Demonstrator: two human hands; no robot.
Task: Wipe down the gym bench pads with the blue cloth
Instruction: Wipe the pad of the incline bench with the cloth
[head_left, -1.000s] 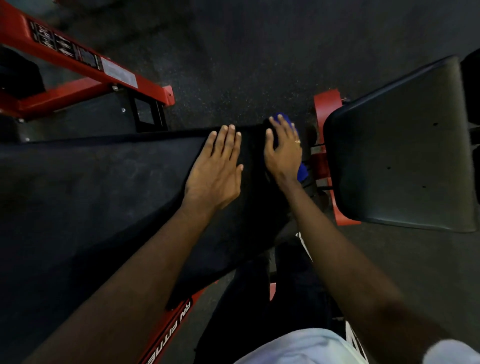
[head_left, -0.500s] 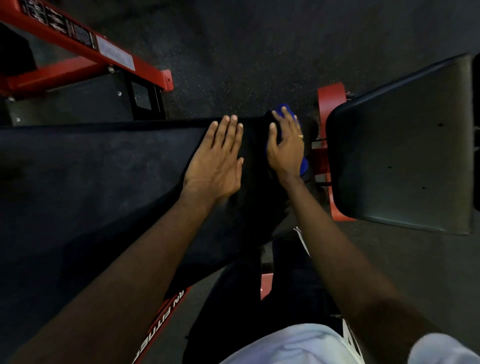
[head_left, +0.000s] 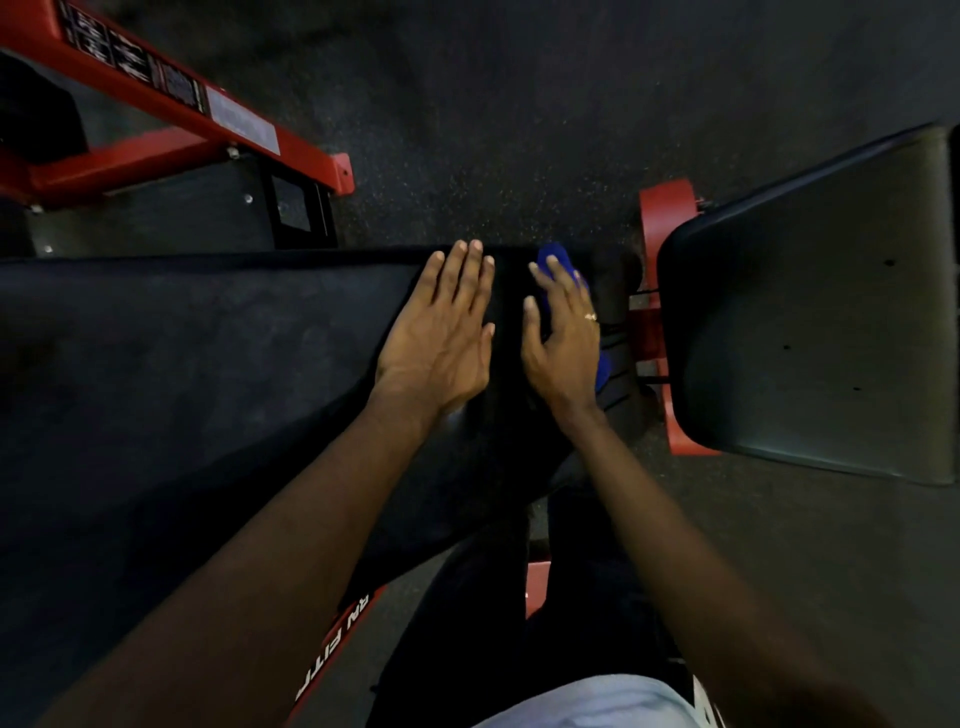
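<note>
One blue cloth (head_left: 551, 258) under right hand (head_left: 563, 340)

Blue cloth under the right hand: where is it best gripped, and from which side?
Probably the edge of the blue cloth that shows past the fingertips of the right hand, coming from above at the end of the long black bench pad. There it lies bare; the rest is flattened under the palm.
</note>
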